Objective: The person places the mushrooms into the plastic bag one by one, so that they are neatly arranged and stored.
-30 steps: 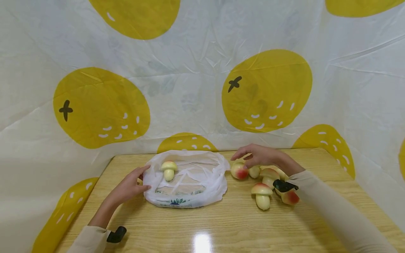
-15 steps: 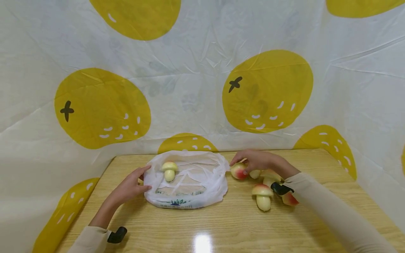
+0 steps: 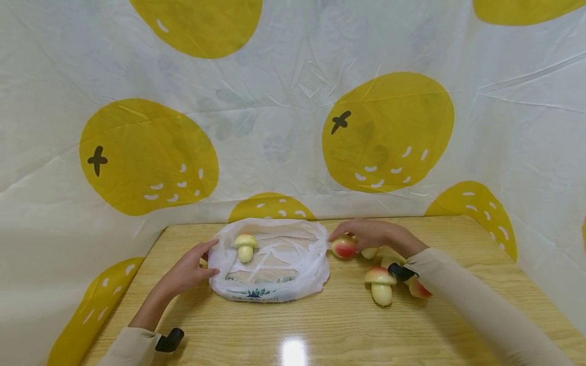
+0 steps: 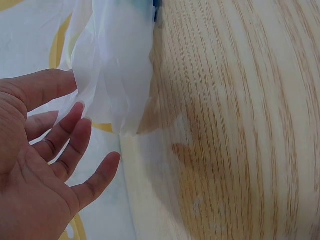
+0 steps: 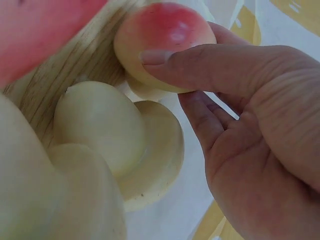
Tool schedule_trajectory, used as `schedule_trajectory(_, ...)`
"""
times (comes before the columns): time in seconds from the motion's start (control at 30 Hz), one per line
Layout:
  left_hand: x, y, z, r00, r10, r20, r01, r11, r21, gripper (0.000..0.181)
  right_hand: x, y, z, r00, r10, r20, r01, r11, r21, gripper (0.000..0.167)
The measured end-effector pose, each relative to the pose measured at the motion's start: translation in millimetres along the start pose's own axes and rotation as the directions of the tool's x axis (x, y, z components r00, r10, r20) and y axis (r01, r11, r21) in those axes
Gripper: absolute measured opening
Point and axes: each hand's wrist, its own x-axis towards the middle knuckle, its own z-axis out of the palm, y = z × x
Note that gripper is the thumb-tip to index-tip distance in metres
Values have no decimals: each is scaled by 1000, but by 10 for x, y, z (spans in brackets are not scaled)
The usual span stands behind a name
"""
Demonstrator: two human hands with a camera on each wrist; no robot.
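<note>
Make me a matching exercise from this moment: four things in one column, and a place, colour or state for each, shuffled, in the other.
Column one
1. Left hand
2. Right hand
3. Plastic bag
4. Backdrop cloth

Column two
A. Patterned in yellow
B. Grips a rounded, red-tinged piece
C. Has a pale mushroom lying in it
D. At the bag's left edge

Pairs: 1-D, 2-B, 3-C, 4-A

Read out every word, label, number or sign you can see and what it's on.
White plastic bag: green characters along its near side and marks by the near rim, all too small and blurred to read.
No readable text anywhere else.
</note>
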Motion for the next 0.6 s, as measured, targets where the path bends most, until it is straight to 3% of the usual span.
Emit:
schedule_trajectory(0.3,1,-1,-3,1000,-1,1,1,1000,3,76,64,-30,13,998,59,12,-58,998,-29,67)
schedule_trajectory(0.6,5,7,-5,1000,-5,8,5,1000,0,76,88,-11,19,999,43,1,-43,999,-27,62)
